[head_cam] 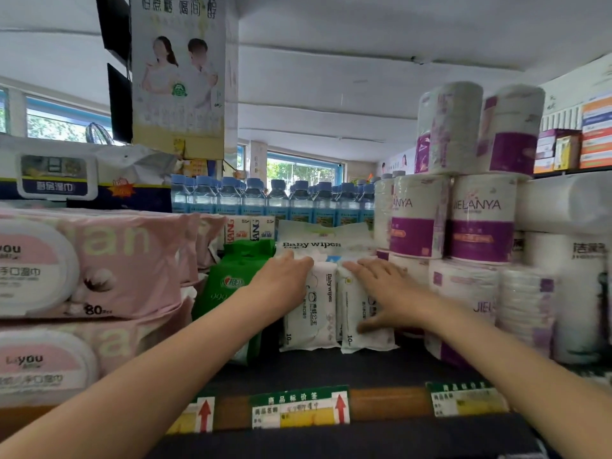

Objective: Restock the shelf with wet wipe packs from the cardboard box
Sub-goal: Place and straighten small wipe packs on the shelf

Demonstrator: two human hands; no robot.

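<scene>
Both hands settle small wipe packs upright on the shelf; the restock looks partly done.

The left hand has its fingers curled over the top edge of the left white pack, and the right hand lies spread and flat against the right white pack, thumb low on its front; neither hand is closed around a pack. The two packs stand touching, side by side, on the dark shelf, with a larger baby wipes bag just behind them. A green pack leans at their left, beside stacked pink packs; paper rolls stand at the right. Bare shelf remains in front, so I judge more packs can go in. The cardboard box is out of view, so what it still contains cannot be told.
</scene>
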